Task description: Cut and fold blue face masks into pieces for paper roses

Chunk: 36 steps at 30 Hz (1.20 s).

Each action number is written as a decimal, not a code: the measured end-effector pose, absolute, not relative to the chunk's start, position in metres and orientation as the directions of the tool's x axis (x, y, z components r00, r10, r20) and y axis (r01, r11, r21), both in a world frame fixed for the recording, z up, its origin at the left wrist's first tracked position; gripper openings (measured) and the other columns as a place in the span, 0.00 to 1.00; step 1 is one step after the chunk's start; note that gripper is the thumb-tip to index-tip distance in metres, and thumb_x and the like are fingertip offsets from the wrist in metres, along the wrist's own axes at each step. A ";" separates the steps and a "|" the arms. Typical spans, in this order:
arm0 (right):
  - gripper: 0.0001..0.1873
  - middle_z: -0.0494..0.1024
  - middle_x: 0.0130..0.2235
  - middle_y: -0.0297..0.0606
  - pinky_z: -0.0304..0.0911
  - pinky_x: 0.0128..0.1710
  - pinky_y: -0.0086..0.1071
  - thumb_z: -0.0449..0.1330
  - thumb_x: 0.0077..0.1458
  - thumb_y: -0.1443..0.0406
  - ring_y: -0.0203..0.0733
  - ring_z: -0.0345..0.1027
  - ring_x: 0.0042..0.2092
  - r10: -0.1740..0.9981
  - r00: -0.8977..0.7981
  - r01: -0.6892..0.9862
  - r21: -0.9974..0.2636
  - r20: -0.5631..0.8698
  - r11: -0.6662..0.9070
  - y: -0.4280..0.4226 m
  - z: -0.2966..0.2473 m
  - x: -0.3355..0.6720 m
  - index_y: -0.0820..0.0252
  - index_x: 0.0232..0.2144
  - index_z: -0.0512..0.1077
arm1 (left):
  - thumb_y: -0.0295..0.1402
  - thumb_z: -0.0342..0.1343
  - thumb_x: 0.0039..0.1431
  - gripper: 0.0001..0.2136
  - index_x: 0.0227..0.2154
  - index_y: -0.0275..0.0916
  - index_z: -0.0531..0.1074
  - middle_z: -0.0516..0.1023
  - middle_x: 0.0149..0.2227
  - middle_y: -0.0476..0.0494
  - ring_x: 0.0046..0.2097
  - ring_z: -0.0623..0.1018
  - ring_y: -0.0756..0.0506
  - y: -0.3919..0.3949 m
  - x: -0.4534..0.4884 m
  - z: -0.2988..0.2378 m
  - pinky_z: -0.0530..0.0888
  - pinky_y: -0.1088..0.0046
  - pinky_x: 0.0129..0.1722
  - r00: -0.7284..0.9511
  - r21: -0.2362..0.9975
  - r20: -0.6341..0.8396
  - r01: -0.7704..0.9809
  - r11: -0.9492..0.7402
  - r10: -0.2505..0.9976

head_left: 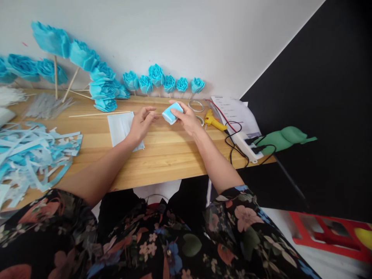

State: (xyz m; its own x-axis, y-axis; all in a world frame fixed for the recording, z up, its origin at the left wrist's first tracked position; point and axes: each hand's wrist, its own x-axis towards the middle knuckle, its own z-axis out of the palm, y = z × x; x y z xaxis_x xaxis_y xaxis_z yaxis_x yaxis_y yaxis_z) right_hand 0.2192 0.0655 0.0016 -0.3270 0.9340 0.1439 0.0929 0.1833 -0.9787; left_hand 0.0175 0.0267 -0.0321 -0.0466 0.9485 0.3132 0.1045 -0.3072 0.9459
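Folded blue-and-white fabric [172, 113], a small soft packet in shape, is gripped between the thumb and fingers of my right hand [186, 118] above the table. To its left hovers my left hand [144, 121], fingers apart and slightly curled, holding nothing and not touching the fabric. Partly under my left forearm lies a flat pale blue face mask [119, 128]. Just behind the mask a thin wooden stick [97, 114] rests on the wood.
Blue fabric roses [156, 75] on sticks line the wall. Cut strips [37, 155] heap at left, beside grey ties [48, 106]. To the right are tape rolls [196, 105], a yellow glue gun [214, 120], a power strip [247, 147] with cables, papers [236, 114] and a green object [286, 139].
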 end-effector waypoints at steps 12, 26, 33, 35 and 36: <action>0.14 0.80 0.40 0.33 0.72 0.28 0.24 0.61 0.63 0.58 0.33 0.73 0.34 0.908 -0.391 -0.166 -0.959 -0.150 -0.230 0.063 -0.001 0.211 0.54 0.49 0.74 | 0.47 0.60 0.61 0.22 0.53 0.41 0.72 0.80 0.37 0.43 0.42 0.80 0.42 0.022 0.022 -0.029 0.76 0.64 0.43 0.122 0.934 0.342 0.064 -0.351 0.932; 0.23 0.81 0.32 0.35 0.75 0.27 0.25 0.51 0.69 0.47 0.34 0.75 0.29 0.864 -0.455 -0.203 -0.920 -0.214 -0.335 0.065 -0.003 0.209 0.56 0.49 0.73 | 0.47 0.63 0.59 0.26 0.55 0.38 0.71 0.81 0.45 0.38 0.44 0.80 0.41 0.026 0.025 -0.035 0.78 0.67 0.38 0.149 0.954 0.296 0.008 -0.301 0.943; 0.22 0.82 0.34 0.36 0.76 0.28 0.26 0.49 0.70 0.48 0.35 0.77 0.30 0.819 -0.544 -0.193 -0.923 -0.183 -0.334 0.063 -0.001 0.207 0.57 0.49 0.71 | 0.44 0.64 0.57 0.22 0.50 0.38 0.70 0.80 0.45 0.38 0.40 0.80 0.43 0.028 0.024 -0.034 0.77 0.71 0.33 0.054 0.962 0.272 -0.023 -0.272 0.961; 0.19 0.82 0.34 0.35 0.76 0.29 0.25 0.52 0.70 0.50 0.34 0.78 0.31 0.813 -0.552 -0.169 -0.930 -0.185 -0.327 0.060 0.000 0.207 0.57 0.50 0.70 | 0.41 0.64 0.56 0.20 0.48 0.37 0.71 0.80 0.41 0.40 0.36 0.79 0.45 0.029 0.023 -0.035 0.76 0.72 0.31 0.008 0.967 0.256 -0.023 -0.256 0.967; 0.18 0.82 0.35 0.34 0.76 0.29 0.25 0.53 0.70 0.52 0.34 0.78 0.31 0.811 -0.556 -0.158 -0.935 -0.183 -0.319 0.060 0.000 0.208 0.56 0.51 0.69 | 0.40 0.63 0.56 0.18 0.47 0.37 0.72 0.80 0.39 0.42 0.34 0.78 0.46 0.030 0.023 -0.035 0.76 0.73 0.30 -0.016 0.968 0.250 -0.021 -0.250 0.968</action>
State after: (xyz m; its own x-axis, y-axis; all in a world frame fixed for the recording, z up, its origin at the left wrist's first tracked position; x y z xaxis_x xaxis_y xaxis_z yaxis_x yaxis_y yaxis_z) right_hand 0.2076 0.0596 0.0001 -0.5556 0.8111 -0.1827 -0.1580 -0.3188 -0.9346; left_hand 0.0226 0.0298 -0.0350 -0.0157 0.9682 0.2495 -0.0213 -0.2498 0.9681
